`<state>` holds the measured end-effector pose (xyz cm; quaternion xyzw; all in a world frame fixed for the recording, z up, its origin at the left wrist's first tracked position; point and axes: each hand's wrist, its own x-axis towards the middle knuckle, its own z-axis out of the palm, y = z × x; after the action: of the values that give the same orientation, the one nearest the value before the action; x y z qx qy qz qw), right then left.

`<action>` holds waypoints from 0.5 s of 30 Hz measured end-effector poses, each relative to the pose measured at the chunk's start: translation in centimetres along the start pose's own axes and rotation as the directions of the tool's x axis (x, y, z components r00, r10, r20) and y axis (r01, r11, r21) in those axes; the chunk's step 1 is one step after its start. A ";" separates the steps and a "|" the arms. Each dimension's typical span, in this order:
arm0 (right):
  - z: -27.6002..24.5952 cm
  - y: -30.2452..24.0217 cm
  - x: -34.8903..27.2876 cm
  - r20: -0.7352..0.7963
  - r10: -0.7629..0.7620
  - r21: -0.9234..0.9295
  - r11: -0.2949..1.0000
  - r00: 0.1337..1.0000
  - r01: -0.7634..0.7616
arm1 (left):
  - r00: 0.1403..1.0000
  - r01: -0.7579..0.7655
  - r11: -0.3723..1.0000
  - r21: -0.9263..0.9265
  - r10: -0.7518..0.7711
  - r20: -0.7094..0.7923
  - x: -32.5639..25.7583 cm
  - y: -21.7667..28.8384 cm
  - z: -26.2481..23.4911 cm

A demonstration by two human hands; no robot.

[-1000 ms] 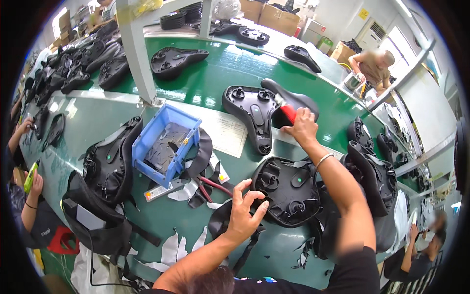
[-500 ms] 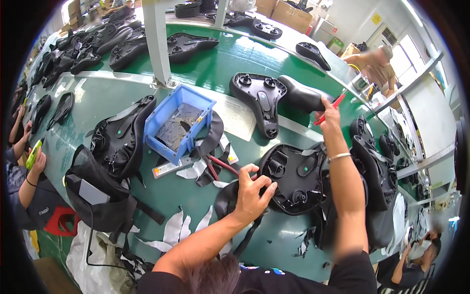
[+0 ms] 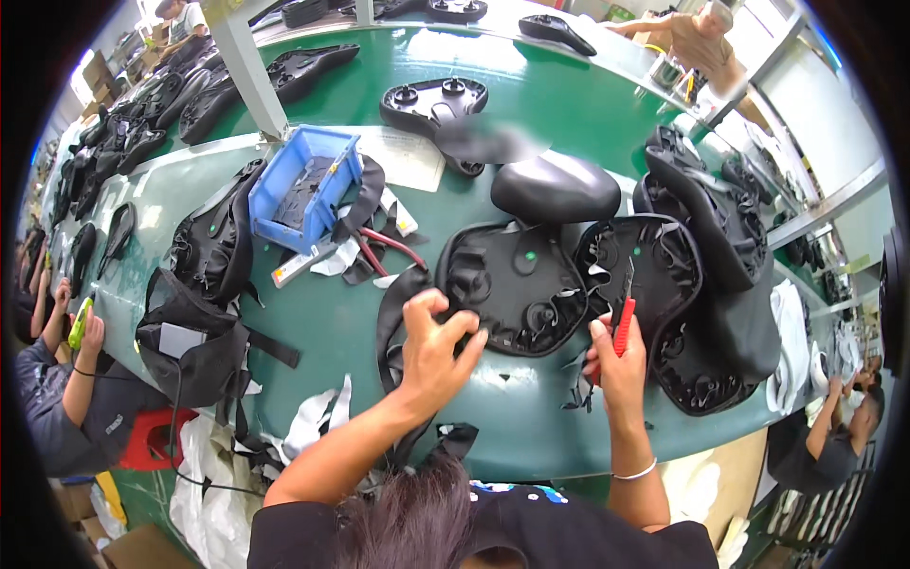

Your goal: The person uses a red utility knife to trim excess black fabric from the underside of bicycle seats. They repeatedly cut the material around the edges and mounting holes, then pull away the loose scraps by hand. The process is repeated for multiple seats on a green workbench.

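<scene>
A red-handled utility knife (image 3: 624,327) is gripped in my right hand (image 3: 618,372), its blade pointing up and away from me. That hand hovers over the bench's near side, in front of a black bicycle saddle (image 3: 654,248) lying underside up. My left hand (image 3: 438,349) has its fingers loosely curled and apart, with nothing visible in them. It is close to the left edge of another upturned saddle (image 3: 512,289), whose gathered cover edge shows around the rim. Behind that saddle sits a smooth black saddle (image 3: 555,190), top side up. A black strip (image 3: 393,327) lies by my left hand.
Left on the bench stands a blue bin (image 3: 303,190) with dark pieces, beside red-handled pliers (image 3: 379,251) and scraps. More saddles pile up on the right (image 3: 720,218). A metal post (image 3: 251,76) rises at the far left. Co-workers sit left, right and across.
My right hand has come back from the far side of the bench toward me, still holding the knife. The view has shifted. A smooth saddle now shows behind the upturned one.
</scene>
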<state>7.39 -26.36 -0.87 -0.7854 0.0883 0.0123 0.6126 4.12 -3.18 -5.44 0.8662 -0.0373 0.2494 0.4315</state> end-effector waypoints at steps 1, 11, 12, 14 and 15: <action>0.6 1.0 -0.6 -0.020 0.028 0.078 0.997 0.999 -0.026 | 0.999 -0.018 0.998 0.057 0.016 0.032 -1.4 0.8 -0.9; 0.4 2.6 -3.2 0.149 -0.057 -0.035 0.997 0.987 0.063 | 0.949 0.187 0.969 -0.163 -0.221 -0.225 -8.2 1.9 -8.4; -0.1 2.1 -3.7 0.153 -0.033 -0.068 0.997 0.988 0.044 | 0.913 0.319 0.927 -0.195 -0.356 -0.200 -6.2 1.9 -9.1; -1.4 2.0 -4.7 0.185 -0.012 -0.036 0.999 0.983 0.019 | 0.834 0.520 0.771 -0.367 -0.551 0.024 -3.8 1.4 -9.2; -1.9 1.7 -5.1 0.192 -0.002 -0.023 1.000 0.981 0.007 | 0.790 0.601 0.637 -0.483 -0.568 0.232 -3.0 1.0 -8.5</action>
<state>1.99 -27.96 -1.41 -0.7879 0.0268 0.0878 0.6090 -2.21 2.30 -1.85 0.6829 0.1643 0.0505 0.7100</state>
